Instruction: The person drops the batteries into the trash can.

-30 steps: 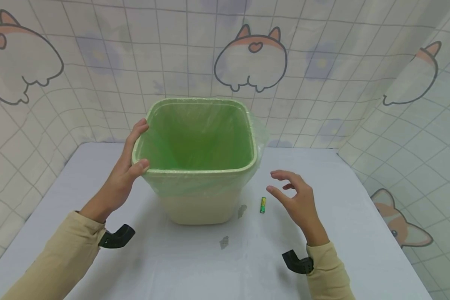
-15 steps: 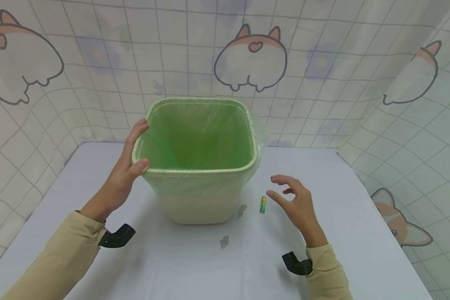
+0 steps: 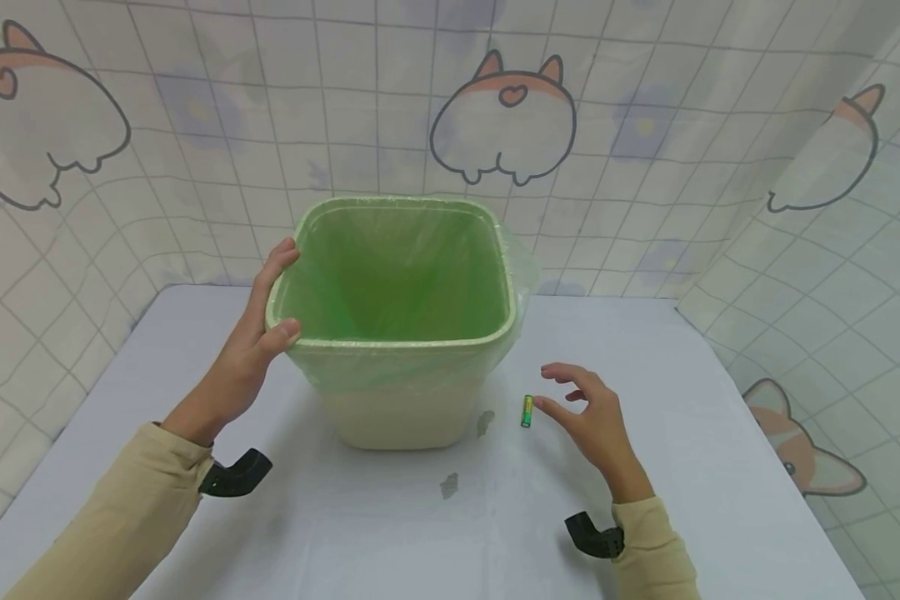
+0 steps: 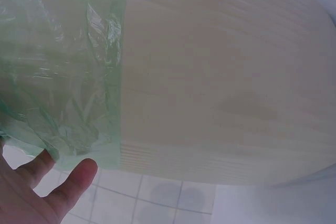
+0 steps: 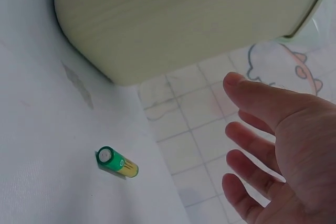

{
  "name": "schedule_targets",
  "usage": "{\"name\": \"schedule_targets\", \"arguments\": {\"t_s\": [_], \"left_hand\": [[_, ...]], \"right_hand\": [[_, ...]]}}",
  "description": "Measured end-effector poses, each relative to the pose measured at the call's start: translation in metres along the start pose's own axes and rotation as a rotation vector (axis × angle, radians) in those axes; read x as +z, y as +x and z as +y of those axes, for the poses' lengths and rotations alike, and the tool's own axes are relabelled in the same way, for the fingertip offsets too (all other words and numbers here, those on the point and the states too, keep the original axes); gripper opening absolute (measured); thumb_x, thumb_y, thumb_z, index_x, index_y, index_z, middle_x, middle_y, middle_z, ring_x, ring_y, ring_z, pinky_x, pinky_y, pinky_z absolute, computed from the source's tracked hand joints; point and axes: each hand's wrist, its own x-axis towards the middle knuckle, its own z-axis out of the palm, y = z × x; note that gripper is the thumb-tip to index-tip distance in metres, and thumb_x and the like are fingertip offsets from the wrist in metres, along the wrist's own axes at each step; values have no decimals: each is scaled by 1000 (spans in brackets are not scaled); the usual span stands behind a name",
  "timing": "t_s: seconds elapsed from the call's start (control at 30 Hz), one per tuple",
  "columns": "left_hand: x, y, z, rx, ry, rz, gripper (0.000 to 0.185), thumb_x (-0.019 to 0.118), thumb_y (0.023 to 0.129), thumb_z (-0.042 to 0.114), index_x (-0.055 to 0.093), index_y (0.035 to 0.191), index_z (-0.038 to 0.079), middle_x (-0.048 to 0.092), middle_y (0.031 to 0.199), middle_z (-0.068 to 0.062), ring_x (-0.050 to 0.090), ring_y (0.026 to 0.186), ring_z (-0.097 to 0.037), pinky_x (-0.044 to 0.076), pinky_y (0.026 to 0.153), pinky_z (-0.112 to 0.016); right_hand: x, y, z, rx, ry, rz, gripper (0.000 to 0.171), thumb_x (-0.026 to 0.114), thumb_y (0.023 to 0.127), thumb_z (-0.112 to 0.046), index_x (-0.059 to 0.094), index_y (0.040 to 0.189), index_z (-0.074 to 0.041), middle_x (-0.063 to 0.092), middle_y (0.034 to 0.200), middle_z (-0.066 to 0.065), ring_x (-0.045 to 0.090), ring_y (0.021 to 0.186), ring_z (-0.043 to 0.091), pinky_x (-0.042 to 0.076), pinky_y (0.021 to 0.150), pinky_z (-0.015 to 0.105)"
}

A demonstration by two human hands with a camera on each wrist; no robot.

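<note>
Right hand [image 3: 596, 421] is hovering just right of the battery [image 3: 527, 411], fingers loosely spread and holding nothing — thumb tip almost at it, not touching. Battery is lying flat on the white table [image 3: 720, 433], long axis running toward and away from the person, just right of the bin [image 3: 397, 333]. Left hand [image 3: 251, 358] is gripping the bin's left rim — far from the battery.

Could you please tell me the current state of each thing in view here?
Cream plastic waste bin: upright, lined, nothing visible inside.
Green plastic liner bag: folded over the rim.
Small green battery: lying on the table, untouched.
Left hand: holding the bin's rim.
Right hand: open beside the battery.
</note>
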Motion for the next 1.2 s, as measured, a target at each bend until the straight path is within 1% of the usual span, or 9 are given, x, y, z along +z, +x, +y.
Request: {"name": "schedule_targets", "arguments": {"t_s": [0.2, 0.5, 1.03, 1.2], "left_hand": [[0, 0, 1, -1, 5, 2, 65, 41, 92, 24, 18, 153, 24, 3, 162, 15, -2, 151, -16, 2, 111, -70], [0, 0, 0, 4, 7, 2, 65, 41, 92, 24, 18, 153, 23, 3, 162, 15, -2, 151, -15, 0, 111, -69], [0, 0, 0, -3, 8, 0, 65, 41, 92, 25, 18, 153, 24, 3, 162, 15, -2, 151, -16, 1, 111, -70], [0, 0, 0, -3, 6, -1, 65, 41, 93, 25, 18, 153, 24, 3, 162, 15, -2, 151, -15, 0, 111, -70]], "right_hand": [[3, -3, 4, 17, 11, -24, 44, 79, 79, -19, 63, 120, -20, 66, 122, 0, 55, 111, 18, 52, 85, 37], [6, -5, 9, 44, 24, -55, 43, 77, 81, -21, 63, 121, -18, 65, 122, 1, 55, 113, 19, 51, 86, 41], [11, -7, 17, 56, 33, -85, 42, 77, 81, -19, 63, 120, -18, 66, 121, 0, 55, 112, 19, 50, 85, 40], [13, -7, 20, 49, 43, -97, 42, 77, 80, -18, 63, 120, -14, 66, 121, 1, 55, 111, 20, 50, 85, 40]]}}
